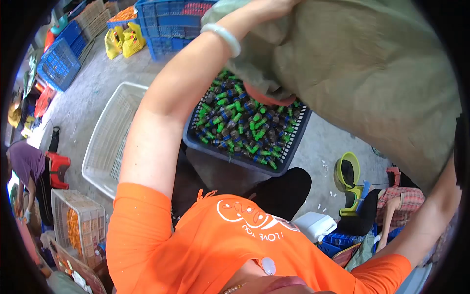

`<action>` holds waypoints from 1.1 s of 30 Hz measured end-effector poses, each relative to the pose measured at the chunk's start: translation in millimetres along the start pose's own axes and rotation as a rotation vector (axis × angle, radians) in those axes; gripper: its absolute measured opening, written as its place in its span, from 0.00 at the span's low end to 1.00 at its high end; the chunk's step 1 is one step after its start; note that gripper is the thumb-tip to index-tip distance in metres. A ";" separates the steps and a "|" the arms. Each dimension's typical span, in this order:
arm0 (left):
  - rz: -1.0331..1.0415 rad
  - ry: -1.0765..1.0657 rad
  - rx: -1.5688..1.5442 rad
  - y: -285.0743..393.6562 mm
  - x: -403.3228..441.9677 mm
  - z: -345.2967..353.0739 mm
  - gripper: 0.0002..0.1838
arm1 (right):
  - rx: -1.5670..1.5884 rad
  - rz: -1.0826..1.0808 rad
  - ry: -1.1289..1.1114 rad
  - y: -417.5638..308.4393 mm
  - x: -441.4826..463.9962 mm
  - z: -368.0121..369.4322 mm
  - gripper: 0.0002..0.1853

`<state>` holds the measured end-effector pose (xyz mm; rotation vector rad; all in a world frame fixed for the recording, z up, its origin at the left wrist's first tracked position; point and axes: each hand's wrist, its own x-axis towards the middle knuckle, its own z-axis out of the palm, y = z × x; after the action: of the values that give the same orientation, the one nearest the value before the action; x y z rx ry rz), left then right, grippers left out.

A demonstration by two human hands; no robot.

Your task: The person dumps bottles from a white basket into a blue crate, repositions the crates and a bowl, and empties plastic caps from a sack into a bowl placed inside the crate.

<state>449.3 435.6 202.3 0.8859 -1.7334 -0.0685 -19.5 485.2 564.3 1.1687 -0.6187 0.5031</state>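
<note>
A large olive-green sack [362,73] is raised and tilted in front of me, filling the upper right. My left hand [280,6], at the top edge below a pale bangle on the wrist, grips the sack; its fingers are partly cut off. My right arm reaches up along the sack's right side, but the hand itself is out of sight. Under the sack stands a dark crate [235,159] full of small dark bottles [245,120] with bright green caps. An orange-red rounded edge [268,97] shows between sack and bottles; its kind is unclear.
A white crate [100,152] stands left of the dark one. Blue crates [166,39] and yellow bags [125,41] are farther back. People crouch or bend at far left [29,164] and right [399,203]. A yellow-green scoop-like container [350,169] and white jug [316,225] lie right.
</note>
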 end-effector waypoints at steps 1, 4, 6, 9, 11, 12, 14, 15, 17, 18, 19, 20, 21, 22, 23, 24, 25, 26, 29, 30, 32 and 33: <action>-0.046 0.012 -0.013 -13.2 -1.4 3.3 0.18 | -0.011 -0.025 -0.061 -0.2 5.9 22.4 0.13; -0.182 -0.095 -0.138 -62.9 -12.5 10.8 0.18 | 0.480 0.226 -0.138 -74.6 7.1 -12.4 0.21; -0.215 -0.124 -0.367 -68.9 -25.3 4.4 0.24 | 0.477 0.323 -0.258 -82.1 19.9 -20.6 0.26; -0.309 -0.113 -0.356 -60.4 -37.3 -5.2 0.24 | 0.533 0.568 -0.052 -171.1 66.7 -79.8 0.20; -0.355 -0.104 -0.348 -58.9 -45.6 -13.8 0.24 | 0.657 0.496 -0.179 -181.0 76.6 -65.4 0.22; -0.358 -0.153 -0.396 -61.2 -48.8 -17.9 0.29 | 0.709 0.456 -0.243 -182.1 81.7 -60.4 0.23; -0.372 -0.257 -0.494 -63.4 -55.4 -22.4 0.39 | 0.776 0.539 -0.283 -184.3 88.5 -54.4 0.23; -0.370 -0.258 -0.493 -63.3 -58.0 -22.8 0.39 | 0.856 0.625 -0.331 -187.6 90.8 -51.8 0.24; -0.289 -0.203 -0.418 -62.7 -57.9 -27.9 0.48 | 0.941 0.709 -0.362 -194.0 98.5 -52.6 0.25; -0.251 -0.169 -0.381 -62.5 -57.0 -30.5 0.53 | 0.905 0.714 -0.310 -197.7 102.2 -56.1 0.25; -0.252 -0.156 -0.376 -61.3 -56.5 -30.3 0.53 | 0.871 0.719 -0.260 -203.1 105.4 -60.2 0.26; -0.202 -0.067 -0.384 -56.7 -55.8 -25.8 0.55 | 0.841 0.725 -0.215 -209.6 107.4 -60.8 0.26; -0.152 0.023 -0.388 -51.1 -52.6 -21.3 0.57 | 0.856 0.721 -0.210 -214.9 110.9 -56.0 0.26; -0.097 0.112 -0.385 -45.9 -48.8 -19.1 0.59 | 0.885 0.691 -0.253 -218.3 113.4 -50.5 0.26; -0.097 0.122 -0.371 -38.1 -44.4 -19.8 0.59 | 0.912 0.661 -0.295 -219.9 115.3 -44.8 0.26; 0.016 0.203 -0.225 -26.2 -38.5 -21.3 0.60 | 0.935 0.624 -0.337 -221.3 119.2 -40.8 0.26; 0.118 0.278 -0.078 -13.2 -34.0 -20.7 0.60 | 0.951 0.615 -0.334 -222.9 119.8 -39.0 0.26; 0.137 0.296 -0.075 2.4 -27.9 -21.7 0.60 | 0.954 0.678 -0.253 -226.3 118.7 -42.7 0.25; 0.254 0.442 -0.013 28.5 -8.0 -9.6 0.60 | 0.979 0.584 -0.267 -242.2 124.8 -25.9 0.23; 0.210 0.450 -0.028 41.6 -2.8 -6.9 0.60 | 0.905 0.431 -0.395 -248.8 129.3 -19.9 0.24; 0.165 0.457 -0.040 69.1 7.4 4.5 0.60 | 0.914 0.417 -0.419 -269.6 137.7 -27.0 0.24; 0.129 0.496 -0.074 81.2 13.8 12.0 0.58 | 0.889 0.410 -0.466 -277.0 139.1 -33.6 0.24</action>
<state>395.6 481.0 246.8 0.6659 -1.3089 0.1605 270.3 435.7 460.4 2.0468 -1.1039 0.9147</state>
